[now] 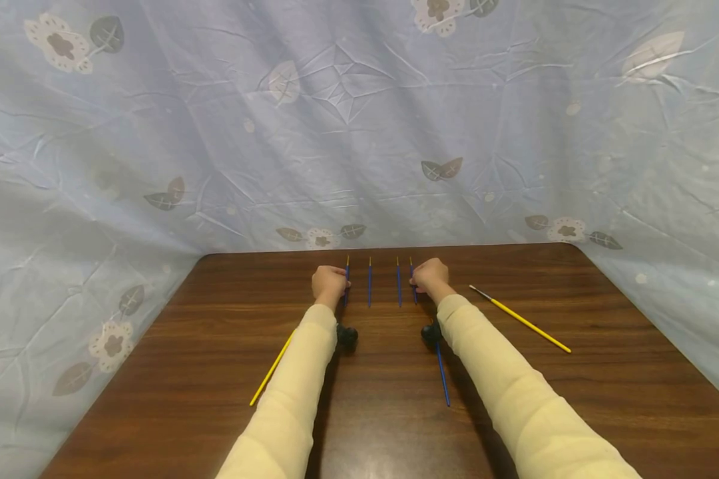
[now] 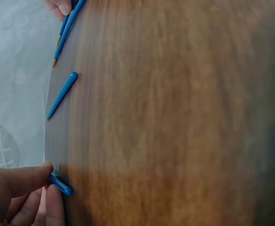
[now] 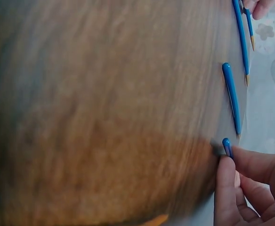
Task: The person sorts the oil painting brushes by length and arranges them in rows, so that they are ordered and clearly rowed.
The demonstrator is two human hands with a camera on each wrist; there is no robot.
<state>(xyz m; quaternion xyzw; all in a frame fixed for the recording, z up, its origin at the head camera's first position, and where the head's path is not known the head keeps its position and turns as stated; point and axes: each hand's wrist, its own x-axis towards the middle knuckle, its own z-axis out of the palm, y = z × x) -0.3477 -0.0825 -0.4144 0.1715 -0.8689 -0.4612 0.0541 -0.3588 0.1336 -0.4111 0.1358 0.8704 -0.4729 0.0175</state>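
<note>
Near the far edge of the table, my left hand [image 1: 329, 281] pinches a thin blue paintbrush [image 1: 347, 273] between thumb and fingers. Its rounded blue end [image 2: 62, 185] sticks out past the fingertips in the left wrist view. My right hand [image 1: 430, 274] likewise pinches another blue paintbrush [image 3: 227, 147], whose tip points toward the curtain in the head view. Between the hands, two more blue paintbrushes, one on the left [image 1: 369, 285] and one on the right [image 1: 399, 286], lie roughly parallel on the wood, tips away from me.
A fifth-looking blue brush [image 1: 443, 379] lies beside my right forearm, partly covered by the dark wrist camera [image 1: 431, 332]. One yellow paintbrush [image 1: 271, 370] is partly under my left sleeve; another yellow paintbrush [image 1: 528, 322] lies slanted at right. A floral curtain [image 1: 347, 133] hangs behind the brown table [image 1: 371, 432].
</note>
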